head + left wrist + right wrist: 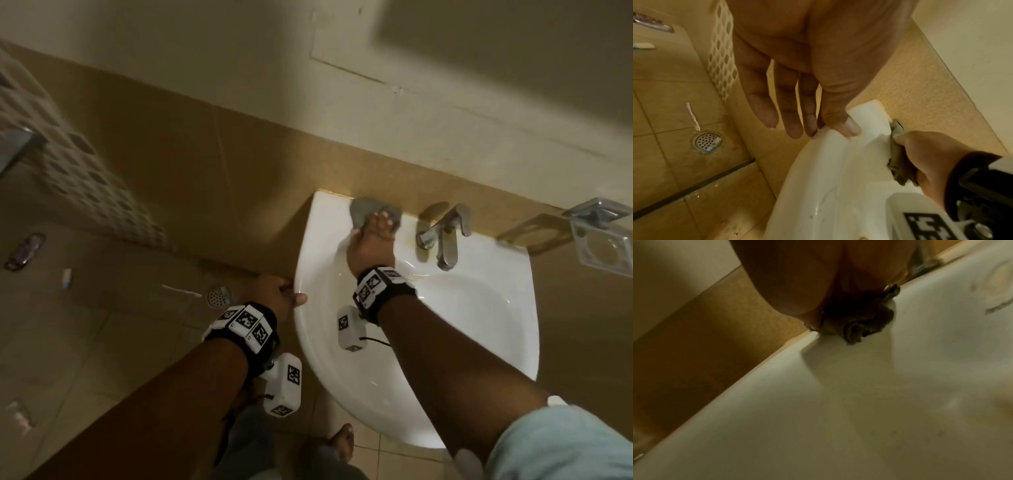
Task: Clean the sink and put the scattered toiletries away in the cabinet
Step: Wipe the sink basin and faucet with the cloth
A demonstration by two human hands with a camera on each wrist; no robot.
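- the right hand (371,240) is pressing a grey cloth (363,209) flat onto the back left corner of the white sink (479,342), up by the wall, fingers laid over the top of it and the loose edge bunching under the palm; the reach that far back looks meant to catch the ledge where grime would be collecting.
- the left hand (277,296) is resting on the sink's left rim, thumb on top of the edge and the other fingers (791,113) hanging straight and spread below it, gripping nothing; it seems to be steadying the body for the lean across the bowl.
- the faucet (443,236) is sitting just to the right of the cloth, so the wiping is probably working along the back ledge toward it.
- the bowl is showing wet streaks, suggesting the cleaning half of the job is underway and not finished.
- the toiletries are lying on the tiled floor to the left, well apart from the sink: a dark wrapper-like item (25,250), a small white tube (66,278) and a thin white stick (181,291) near the floor drain (219,296); what each one is cannot be told.
- the cabinet is not appearing in any view.
- a metal-framed soap dish (601,240) is hanging on the wall at the right.
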